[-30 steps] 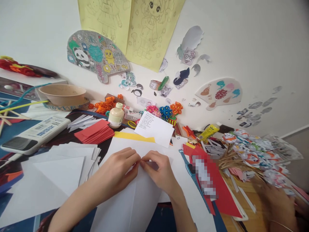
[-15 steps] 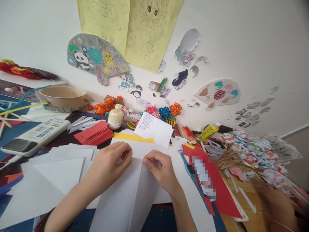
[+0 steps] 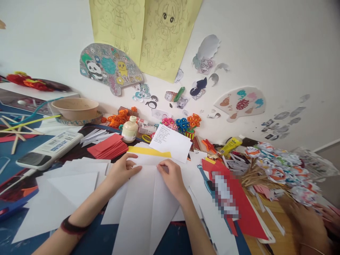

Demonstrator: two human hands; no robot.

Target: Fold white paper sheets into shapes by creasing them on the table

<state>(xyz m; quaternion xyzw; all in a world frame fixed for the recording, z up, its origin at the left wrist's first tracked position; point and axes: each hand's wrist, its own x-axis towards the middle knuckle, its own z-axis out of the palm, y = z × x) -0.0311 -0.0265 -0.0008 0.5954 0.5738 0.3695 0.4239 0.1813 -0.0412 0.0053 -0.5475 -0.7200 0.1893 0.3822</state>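
Note:
A long white sheet of paper [image 3: 140, 209] with a lengthwise crease runs toward me over the table. My left hand [image 3: 124, 171] rests at its top left edge, thumb and fingers apart, with nothing between them. At the top right edge, my right hand [image 3: 170, 173] has its thumb and fingertips pinched on the sheet. More white sheets [image 3: 71, 187] lie in a spread pile to the left. Beyond the hands are a yellow strip of paper [image 3: 148, 152] and a white card with handwriting [image 3: 171, 141].
Red paper slips [image 3: 107, 146], a glue bottle [image 3: 130, 129], a beige bowl [image 3: 75, 109] and a white power bank [image 3: 50, 148] stand left. On the right are red paper [image 3: 245, 212], wrapped paper flowers [image 3: 276, 170] and another person's blurred hand [image 3: 308, 223].
My left hand has opened and moved slightly left and down. The right hand has shifted a little left, and the creased sheet lies flatter and more to the right.

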